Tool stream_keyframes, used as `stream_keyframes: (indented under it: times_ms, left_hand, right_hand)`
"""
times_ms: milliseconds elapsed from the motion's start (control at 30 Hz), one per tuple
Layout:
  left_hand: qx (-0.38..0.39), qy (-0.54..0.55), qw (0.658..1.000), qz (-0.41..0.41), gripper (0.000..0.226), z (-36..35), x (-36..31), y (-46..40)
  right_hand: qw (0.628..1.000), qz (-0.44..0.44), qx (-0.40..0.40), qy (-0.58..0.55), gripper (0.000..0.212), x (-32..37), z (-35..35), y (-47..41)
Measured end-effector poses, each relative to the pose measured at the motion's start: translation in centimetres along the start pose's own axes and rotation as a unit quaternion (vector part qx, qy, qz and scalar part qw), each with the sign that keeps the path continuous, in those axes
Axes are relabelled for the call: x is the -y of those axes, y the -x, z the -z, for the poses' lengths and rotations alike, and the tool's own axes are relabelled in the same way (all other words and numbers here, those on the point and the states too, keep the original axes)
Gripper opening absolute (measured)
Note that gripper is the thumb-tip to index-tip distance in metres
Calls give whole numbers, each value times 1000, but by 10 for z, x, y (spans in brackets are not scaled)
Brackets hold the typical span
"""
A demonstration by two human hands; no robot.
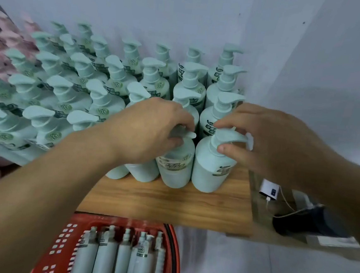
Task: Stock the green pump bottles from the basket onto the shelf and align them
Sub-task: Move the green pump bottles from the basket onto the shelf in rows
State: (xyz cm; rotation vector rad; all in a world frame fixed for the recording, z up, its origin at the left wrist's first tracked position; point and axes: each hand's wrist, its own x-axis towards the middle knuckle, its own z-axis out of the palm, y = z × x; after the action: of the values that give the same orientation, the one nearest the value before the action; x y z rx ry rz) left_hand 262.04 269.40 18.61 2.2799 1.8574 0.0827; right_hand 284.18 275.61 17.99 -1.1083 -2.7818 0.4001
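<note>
Green pump bottles: left hand [151, 132] pinches one pump head [186, 134]; right hand [267, 143] pinches its neighbour's [230, 138]. Risk: twisting may topple the crowded front row off the wooden shelf [169, 200] edge.

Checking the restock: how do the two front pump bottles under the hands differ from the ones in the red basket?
The two front pale green pump bottles stand upright on the wooden shelf, hands on their pumps; the pale green bottles in the red plastic basket lie flat, untouched, below. Both share colour and labels.

Pump bottles [212, 167]: matt pale-green plastic, smooth, printed labels. Shelf [169, 202]: wood-grain, satin finish. Basket [63, 243]: red perforated plastic, slightly glossy.
</note>
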Motion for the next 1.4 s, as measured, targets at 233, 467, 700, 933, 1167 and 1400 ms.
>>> stream_keyframes:
  times_ms: [233, 467, 700, 933, 1167, 1400]
  left_hand:
    - [-44, 8, 999, -7, 25, 0, 9, -7]
    - [-74, 17, 997, 30, 24, -3, 2, -9]
    - [-14, -35, 999, 3, 41, -11, 7, -5]
    - [-1, -27, 999, 19, 32, -10, 11, -10]
    - [-8, -24, 999, 35, 37, -9, 12, -10]
    - [40, 33, 998, 32, 58, 6, 13, -8]
  right_hand:
    - [999, 23, -25, 6, 26, -4, -6, -7]
    - [999, 33, -15, 14, 27, -6, -6, -6]
    - [999, 11, -29, 22, 42, -11, -5, -4]
    - [999, 9, -19, 26, 38, -11, -8, -6]
    - [999, 24, -13, 41, 39, -12, -8, -7]
    - [995, 1, -20, -94, 51, -27, 14, -13]
